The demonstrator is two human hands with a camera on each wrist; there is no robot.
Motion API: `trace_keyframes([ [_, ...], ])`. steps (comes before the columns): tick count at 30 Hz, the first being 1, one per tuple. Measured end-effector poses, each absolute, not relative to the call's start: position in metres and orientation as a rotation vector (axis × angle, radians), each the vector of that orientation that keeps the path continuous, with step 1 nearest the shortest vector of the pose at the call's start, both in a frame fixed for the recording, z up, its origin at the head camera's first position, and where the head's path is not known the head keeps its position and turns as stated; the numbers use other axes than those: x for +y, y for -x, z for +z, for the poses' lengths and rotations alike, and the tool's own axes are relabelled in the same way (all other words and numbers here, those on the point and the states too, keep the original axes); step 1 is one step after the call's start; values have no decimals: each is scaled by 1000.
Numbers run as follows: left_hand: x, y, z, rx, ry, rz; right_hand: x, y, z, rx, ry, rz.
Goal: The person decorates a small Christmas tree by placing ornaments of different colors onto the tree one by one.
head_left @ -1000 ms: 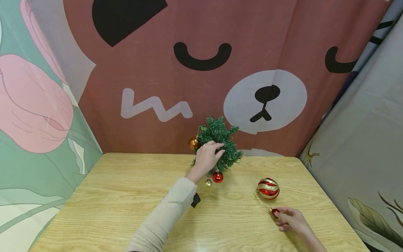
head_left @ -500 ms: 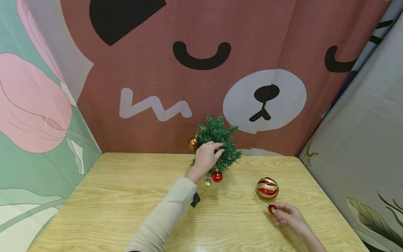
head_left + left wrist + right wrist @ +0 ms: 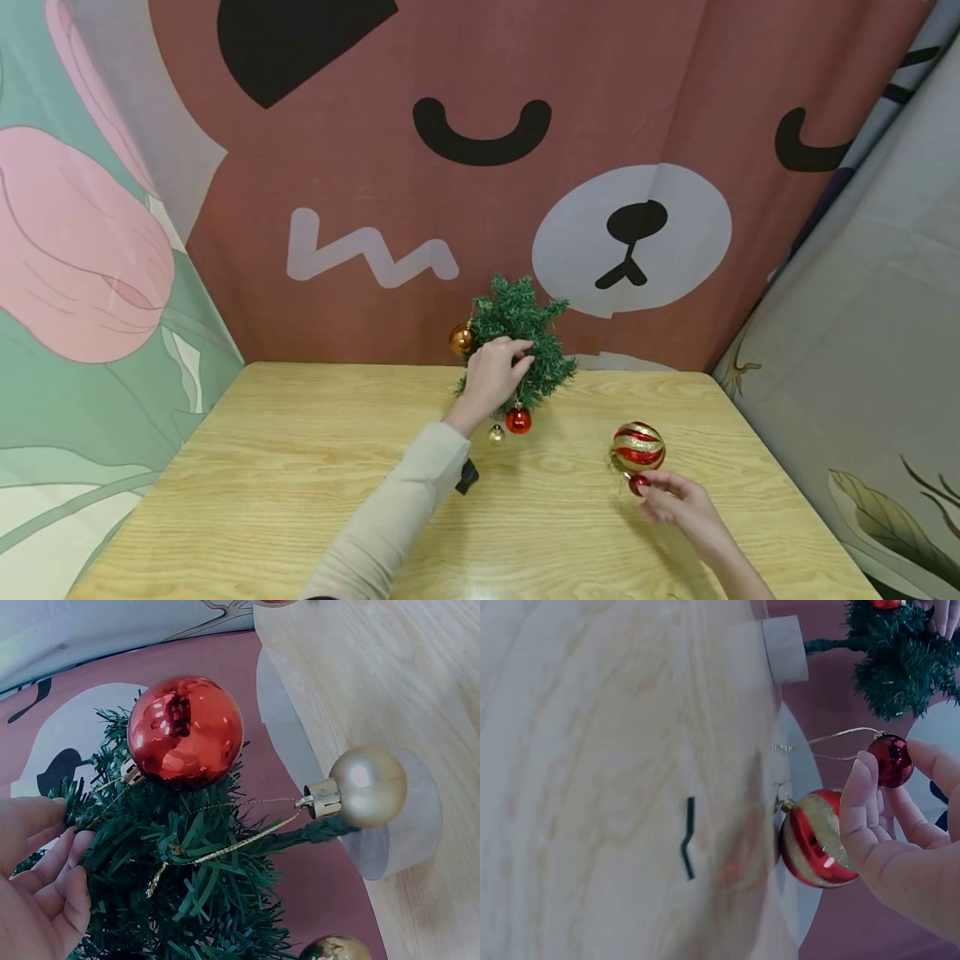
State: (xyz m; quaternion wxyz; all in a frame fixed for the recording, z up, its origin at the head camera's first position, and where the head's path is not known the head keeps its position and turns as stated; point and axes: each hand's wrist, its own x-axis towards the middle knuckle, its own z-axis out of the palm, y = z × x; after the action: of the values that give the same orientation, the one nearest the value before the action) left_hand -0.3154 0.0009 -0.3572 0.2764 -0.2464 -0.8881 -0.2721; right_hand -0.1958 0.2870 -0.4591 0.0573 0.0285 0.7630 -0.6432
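Note:
My left hand (image 3: 491, 375) pinches a branch tip of the small green Christmas tree (image 3: 551, 371), near its top. From the tree hang a shiny red bauble (image 3: 186, 732), a matte gold bauble (image 3: 369, 786) on a gold cord, and an amber bauble (image 3: 461, 339). My right hand (image 3: 686, 504) holds a small dark red bauble (image 3: 892, 760) between thumb and fingers, its gold string loop hanging free toward the left. Just behind it on the table lies a larger red and gold striped bauble (image 3: 638, 447), partly covered by my fingers in the right wrist view.
The pale wooden table (image 3: 300, 467) ends at a curtain (image 3: 360, 192) with a bear print. A black object (image 3: 467, 477) shows beside my left sleeve. The tree stands on a whitish round base (image 3: 785, 649). A thin dark bent strip (image 3: 688, 838) lies on the tabletop.
My right hand has moved slightly forward and left with the small red bauble, closer to the striped bauble. The left hand stays at the tree.

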Motion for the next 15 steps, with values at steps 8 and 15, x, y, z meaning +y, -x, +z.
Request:
trace_keyframes([
  [8,1,315,-356,-2402,658,-724,271,199,-447,2356,-139,-1965],
  [15,1,315,-357,-2421,650,-708,257,205,-439,2333,-25,-2014],
])
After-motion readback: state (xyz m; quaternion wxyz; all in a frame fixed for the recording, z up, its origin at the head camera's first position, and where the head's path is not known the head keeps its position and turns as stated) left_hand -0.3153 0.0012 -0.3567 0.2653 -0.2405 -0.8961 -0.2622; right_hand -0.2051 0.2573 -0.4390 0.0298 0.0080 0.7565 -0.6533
